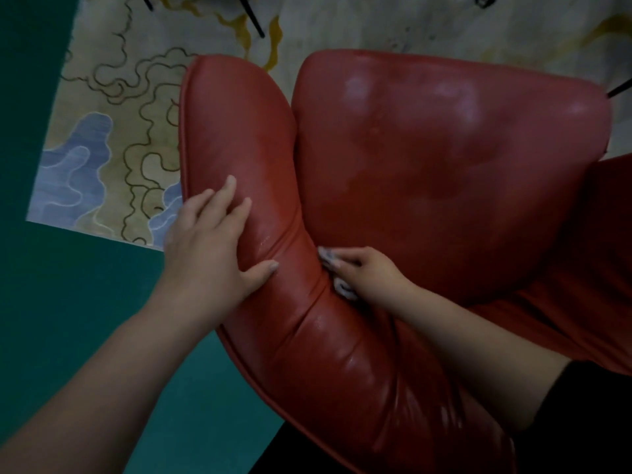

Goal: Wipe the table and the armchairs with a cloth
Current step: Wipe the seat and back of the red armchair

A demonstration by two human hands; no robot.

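**Cloth pressed into the armchair's crease**

Cloth (pixel 337 273), pale and bunched, sits at centre frame, wedged where the red armchair (pixel 444 159) meets its padded side wing. The right hand (pixel 367 273) has its fingers curled round it, covering most of it. The left hand (pixel 212 244) lies flat on the wing's outer edge, fingers straight and spread, thumb pressed against the leather. A patterned rug (pixel 113 131) with wavy lines and blue patches fills the upper left, bordered by green floor (pixel 68 285). Thin black legs (pixel 254 20) stand on the rug at the top.
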